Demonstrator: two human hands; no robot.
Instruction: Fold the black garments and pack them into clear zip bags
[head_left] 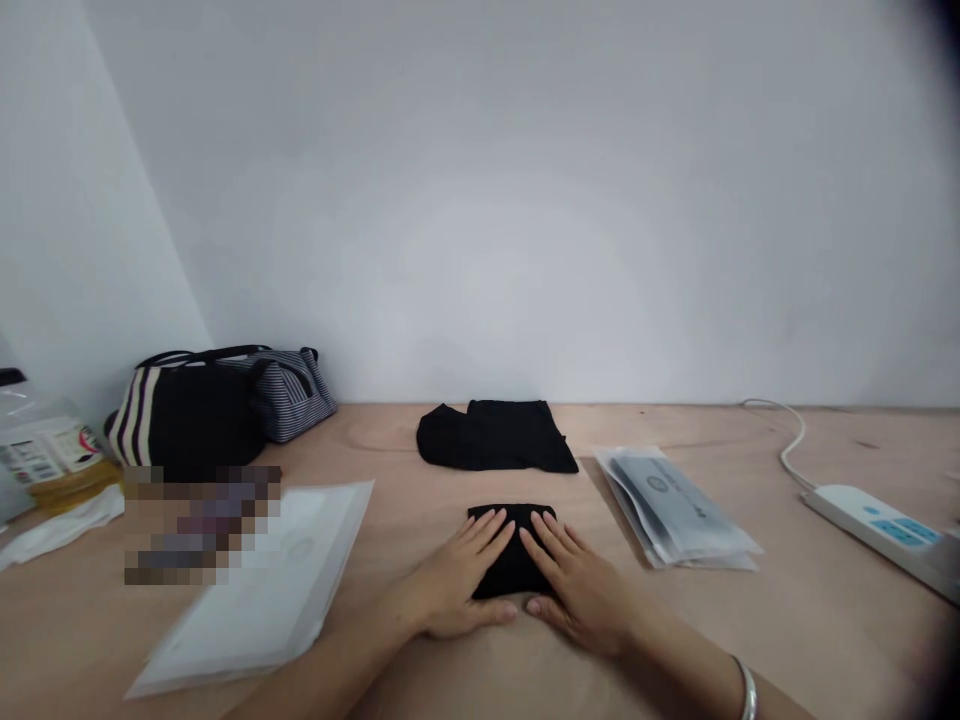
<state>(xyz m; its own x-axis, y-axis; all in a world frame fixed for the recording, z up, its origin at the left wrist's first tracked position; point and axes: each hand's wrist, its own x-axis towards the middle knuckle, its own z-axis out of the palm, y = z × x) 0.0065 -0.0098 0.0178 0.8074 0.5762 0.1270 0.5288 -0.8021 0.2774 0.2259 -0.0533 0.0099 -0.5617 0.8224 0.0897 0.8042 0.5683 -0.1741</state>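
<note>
A small folded black cloth lies flat on the wooden table, near the middle. My left hand rests on its left side, palm down, with the fingers stretched out over the fabric. On its right side lies my right hand, also flat with fingers spread. Both thumbs point inward along the cloth's near edge, a small distance apart. Farther back, by the wall, a second black cloth is laid out, touched by neither hand.
At left are frosted plastic bags, a pixelated item, a black bag, a striped bag and a bottle of yellow liquid. Packaged bags and a white power strip are at right.
</note>
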